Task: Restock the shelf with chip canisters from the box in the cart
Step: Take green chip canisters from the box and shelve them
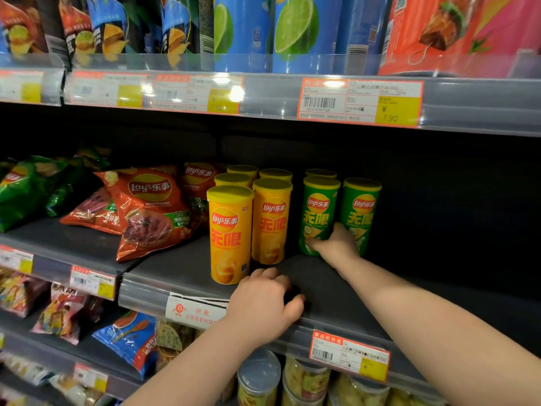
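Note:
On the dark middle shelf [181,268] stand several yellow Lay's canisters [229,234] and, to their right, three green Lay's canisters. My right hand [336,244] reaches in and grips the base of the front left green canister [319,212]; another green canister [361,212] stands just right of it. My left hand [263,303] rests knuckles-up on the shelf's front edge, next to the nearest yellow canister, with its fingers curled and nothing visible in it. Neither the box nor the cart is in view.
Orange Lay's bags [146,212] and green bags [26,189] lie left of the canisters. Dark bare shelf extends to the right of the green canisters. Tall canisters [295,30] fill the shelf above; tubs [260,376] and bags fill the shelf below. Price tags [360,102] line the rails.

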Demonstrator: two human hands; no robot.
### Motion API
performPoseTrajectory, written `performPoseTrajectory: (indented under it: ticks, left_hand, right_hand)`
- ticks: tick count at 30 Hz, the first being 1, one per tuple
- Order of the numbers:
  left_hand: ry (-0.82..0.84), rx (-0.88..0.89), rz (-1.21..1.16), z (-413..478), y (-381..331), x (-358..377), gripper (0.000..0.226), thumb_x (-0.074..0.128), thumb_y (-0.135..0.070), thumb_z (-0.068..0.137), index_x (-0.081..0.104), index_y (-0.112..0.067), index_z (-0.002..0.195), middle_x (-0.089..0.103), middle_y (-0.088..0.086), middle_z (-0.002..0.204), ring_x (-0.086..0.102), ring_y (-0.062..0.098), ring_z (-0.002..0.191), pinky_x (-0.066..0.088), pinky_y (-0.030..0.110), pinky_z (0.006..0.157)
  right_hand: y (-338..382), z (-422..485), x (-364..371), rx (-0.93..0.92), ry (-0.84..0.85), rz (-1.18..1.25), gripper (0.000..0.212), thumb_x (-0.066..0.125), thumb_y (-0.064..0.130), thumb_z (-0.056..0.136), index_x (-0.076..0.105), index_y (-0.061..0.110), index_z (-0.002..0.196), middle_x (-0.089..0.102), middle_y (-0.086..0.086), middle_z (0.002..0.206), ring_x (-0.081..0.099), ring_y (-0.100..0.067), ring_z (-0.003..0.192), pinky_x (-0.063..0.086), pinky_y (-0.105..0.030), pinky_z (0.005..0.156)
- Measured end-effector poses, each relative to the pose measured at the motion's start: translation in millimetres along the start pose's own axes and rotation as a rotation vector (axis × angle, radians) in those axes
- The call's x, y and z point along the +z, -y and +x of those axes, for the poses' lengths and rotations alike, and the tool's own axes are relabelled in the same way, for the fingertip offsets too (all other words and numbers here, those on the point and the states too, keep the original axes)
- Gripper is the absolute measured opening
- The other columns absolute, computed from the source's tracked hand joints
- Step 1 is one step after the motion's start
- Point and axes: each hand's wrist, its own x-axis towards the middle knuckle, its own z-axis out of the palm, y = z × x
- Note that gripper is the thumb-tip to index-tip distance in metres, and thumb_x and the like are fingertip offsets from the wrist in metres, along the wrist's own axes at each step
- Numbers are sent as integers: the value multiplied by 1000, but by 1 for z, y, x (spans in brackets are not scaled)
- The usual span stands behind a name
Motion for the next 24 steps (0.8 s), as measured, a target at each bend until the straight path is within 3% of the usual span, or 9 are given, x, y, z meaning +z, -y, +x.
performPoseTrajectory:
  ticks: [4,9,13,16,20,24]
  left_hand:
    - [34,-19,0,-1,-2,-3,70,15,-62,76,62,-21,110,57,-2,112,48,19,109,39,28,81]
    - [24,-16,-14,-4,-5,-7,41,40,-49,94,63,-18,107,58,1,111,50,20,110,42,30,83]
    - [-13,-27,-16,-9,-8,-10,54,30,-52,85,67,-17,102,61,2,106,55,23,103,45,32,79]
    - [-67,-38,35,-15,-11,-15,44,39,-48,90,66,-15,98,62,4,100,57,25,97,44,33,77]
    - [-148,-26,14,-32,-10,-21,39,45,-44,82,61,-10,73,58,6,76,59,30,74,46,37,60]
    - [-200,-31,31,-58,-8,-24,36,44,-42,76,62,-10,75,60,6,79,58,27,73,51,37,60]
  right_hand:
    - [-5,-8,-5,-30,25,-56,55,75,32,77,53,11,123,61,-10,123,57,-29,112,49,-35,91]
    - [-8,-36,-23,-167,163,-320,54,68,36,83,51,13,130,57,-7,128,54,-25,117,46,-31,94]
    - [-4,-66,-35,-335,278,-526,44,58,43,89,53,24,128,56,1,130,53,-19,117,46,-31,94]
    - [3,-88,-42,-439,311,-642,40,52,46,91,51,30,128,53,3,132,52,-20,118,46,-33,93]
    - [6,-115,-46,-606,338,-568,41,51,45,91,52,28,128,53,1,128,53,-20,114,47,-33,91]
    - [11,-142,-44,-816,336,-575,38,48,45,92,52,29,127,55,3,123,52,-21,113,45,-36,92]
